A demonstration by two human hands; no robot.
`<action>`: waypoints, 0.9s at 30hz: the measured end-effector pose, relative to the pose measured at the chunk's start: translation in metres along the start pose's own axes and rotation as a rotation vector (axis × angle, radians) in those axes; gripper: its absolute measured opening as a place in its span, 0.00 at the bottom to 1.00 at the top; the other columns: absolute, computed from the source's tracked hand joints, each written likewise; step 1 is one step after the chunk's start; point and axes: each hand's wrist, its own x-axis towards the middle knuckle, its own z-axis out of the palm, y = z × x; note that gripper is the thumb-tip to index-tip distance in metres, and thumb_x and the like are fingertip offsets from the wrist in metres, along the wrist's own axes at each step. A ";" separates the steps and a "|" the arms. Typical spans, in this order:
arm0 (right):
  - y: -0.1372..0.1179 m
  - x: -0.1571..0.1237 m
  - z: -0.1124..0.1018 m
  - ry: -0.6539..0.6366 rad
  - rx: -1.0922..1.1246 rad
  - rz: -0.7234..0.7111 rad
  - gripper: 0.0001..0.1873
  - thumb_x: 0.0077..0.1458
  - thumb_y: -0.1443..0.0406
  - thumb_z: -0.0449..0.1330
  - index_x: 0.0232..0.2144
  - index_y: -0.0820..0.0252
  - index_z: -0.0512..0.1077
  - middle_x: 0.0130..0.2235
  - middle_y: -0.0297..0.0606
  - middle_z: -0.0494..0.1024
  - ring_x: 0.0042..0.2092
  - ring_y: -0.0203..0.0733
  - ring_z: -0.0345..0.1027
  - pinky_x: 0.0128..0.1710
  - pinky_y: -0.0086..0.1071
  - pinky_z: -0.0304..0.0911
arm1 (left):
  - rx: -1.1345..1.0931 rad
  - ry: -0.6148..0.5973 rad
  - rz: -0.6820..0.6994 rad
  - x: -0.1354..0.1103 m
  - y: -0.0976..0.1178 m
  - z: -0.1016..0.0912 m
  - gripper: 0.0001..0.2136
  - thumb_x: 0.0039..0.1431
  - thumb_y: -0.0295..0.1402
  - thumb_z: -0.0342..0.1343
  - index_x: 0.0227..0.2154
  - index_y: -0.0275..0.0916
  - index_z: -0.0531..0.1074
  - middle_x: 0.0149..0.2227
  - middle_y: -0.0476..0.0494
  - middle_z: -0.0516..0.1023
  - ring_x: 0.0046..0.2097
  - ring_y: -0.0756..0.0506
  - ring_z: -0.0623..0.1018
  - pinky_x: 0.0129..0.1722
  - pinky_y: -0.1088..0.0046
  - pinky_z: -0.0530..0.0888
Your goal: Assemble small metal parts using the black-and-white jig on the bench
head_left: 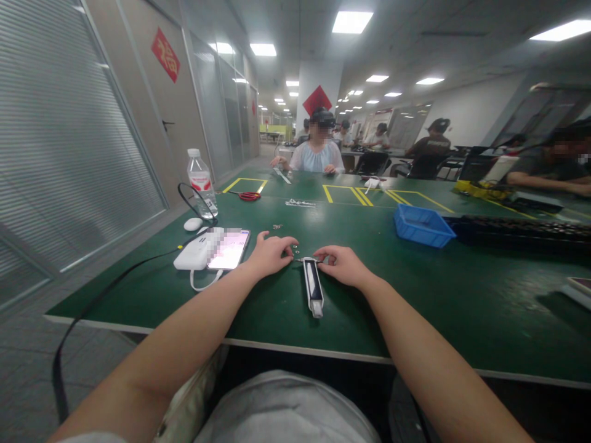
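A long, narrow device with a white frame and a dark face point(313, 284) lies on the green table, its narrow white end toward me. A thin metal piece point(299, 260) sticks out sideways at its far end. To the left of that end, my left hand point(272, 253) has its fingers curled close to the metal piece; what lies between the fingertips is hidden. On the other side, my right hand point(344, 266) is curled with its fingertips at the device's far right corner, their grip too small to make out. Small rings point(297, 251) lie between the hands.
Left of me are a phone point(234, 249), a white power bank point(194, 253) and a water bottle point(202, 184). Beyond lie more small parts point(277, 227) and red scissors point(250, 196). A blue bin point(422, 226) stands right. Across the table sits a person point(317, 154).
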 end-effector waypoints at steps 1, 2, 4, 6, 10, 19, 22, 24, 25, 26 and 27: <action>0.000 0.000 0.000 0.002 -0.002 0.000 0.14 0.46 0.68 0.58 0.38 0.60 0.74 0.33 0.34 0.76 0.26 0.30 0.61 0.30 0.27 0.61 | -0.003 -0.001 0.001 0.000 0.000 0.000 0.16 0.53 0.31 0.52 0.46 0.45 0.65 0.36 0.52 0.78 0.47 0.44 0.72 0.56 0.53 0.49; 0.000 0.000 0.000 0.004 -0.005 0.000 0.14 0.46 0.68 0.58 0.38 0.60 0.74 0.33 0.34 0.76 0.26 0.30 0.61 0.30 0.27 0.61 | -0.004 -0.001 -0.001 0.000 0.000 0.000 0.16 0.53 0.31 0.52 0.46 0.45 0.66 0.36 0.51 0.78 0.47 0.44 0.72 0.56 0.53 0.49; -0.001 0.000 0.000 0.006 -0.011 0.004 0.13 0.46 0.68 0.58 0.37 0.60 0.74 0.33 0.34 0.76 0.26 0.30 0.61 0.30 0.27 0.61 | -0.005 0.000 -0.010 0.000 0.000 0.000 0.16 0.53 0.32 0.52 0.46 0.45 0.66 0.37 0.50 0.77 0.47 0.43 0.72 0.56 0.52 0.49; -0.001 0.000 0.000 0.006 -0.010 0.006 0.13 0.46 0.68 0.58 0.37 0.60 0.74 0.33 0.34 0.76 0.26 0.30 0.61 0.30 0.27 0.61 | -0.002 0.001 -0.027 0.000 0.000 0.000 0.16 0.52 0.33 0.52 0.46 0.45 0.66 0.39 0.49 0.76 0.47 0.43 0.72 0.55 0.52 0.50; 0.000 0.000 0.000 0.001 0.000 0.003 0.14 0.46 0.68 0.58 0.38 0.59 0.74 0.33 0.34 0.76 0.25 0.30 0.61 0.29 0.27 0.60 | -0.003 -0.006 -0.055 0.000 -0.001 0.000 0.15 0.52 0.34 0.53 0.45 0.44 0.67 0.37 0.48 0.76 0.46 0.42 0.72 0.55 0.49 0.50; -0.001 0.000 -0.001 0.035 -0.071 -0.049 0.07 0.47 0.67 0.59 0.31 0.60 0.75 0.33 0.35 0.70 0.26 0.29 0.60 0.31 0.27 0.60 | -0.014 -0.011 -0.045 0.000 0.000 0.001 0.15 0.53 0.32 0.52 0.45 0.45 0.66 0.35 0.51 0.77 0.46 0.43 0.72 0.56 0.50 0.48; -0.002 0.000 -0.002 0.039 -0.076 -0.047 0.06 0.47 0.67 0.59 0.30 0.60 0.75 0.31 0.34 0.70 0.25 0.30 0.59 0.30 0.28 0.59 | -0.018 0.011 -0.027 0.000 0.001 0.001 0.15 0.53 0.32 0.52 0.45 0.45 0.67 0.35 0.51 0.77 0.46 0.44 0.72 0.56 0.51 0.49; -0.002 0.000 -0.002 0.042 -0.073 -0.050 0.06 0.47 0.67 0.59 0.30 0.60 0.75 0.31 0.34 0.70 0.25 0.30 0.59 0.30 0.27 0.59 | -0.043 0.039 -0.019 0.001 0.002 0.001 0.15 0.53 0.32 0.53 0.45 0.45 0.67 0.34 0.52 0.78 0.45 0.44 0.73 0.55 0.54 0.52; -0.002 0.000 -0.002 0.041 -0.073 -0.046 0.06 0.47 0.67 0.59 0.30 0.60 0.75 0.30 0.34 0.70 0.26 0.30 0.59 0.30 0.27 0.59 | -0.069 0.050 -0.017 0.001 0.002 0.000 0.15 0.52 0.31 0.53 0.44 0.45 0.68 0.34 0.52 0.78 0.44 0.45 0.74 0.55 0.56 0.54; -0.002 0.000 -0.002 0.040 -0.075 -0.041 0.06 0.47 0.67 0.59 0.29 0.60 0.75 0.30 0.34 0.70 0.26 0.30 0.59 0.30 0.27 0.59 | -0.103 0.059 -0.015 0.001 0.003 0.000 0.14 0.52 0.31 0.53 0.44 0.44 0.68 0.33 0.52 0.78 0.42 0.46 0.74 0.53 0.58 0.57; -0.002 0.000 -0.002 0.040 -0.078 -0.034 0.06 0.47 0.67 0.59 0.29 0.60 0.75 0.30 0.34 0.70 0.26 0.30 0.60 0.30 0.27 0.59 | -0.140 0.067 -0.011 0.002 0.003 0.000 0.14 0.52 0.31 0.53 0.43 0.44 0.69 0.33 0.53 0.78 0.41 0.47 0.75 0.51 0.61 0.60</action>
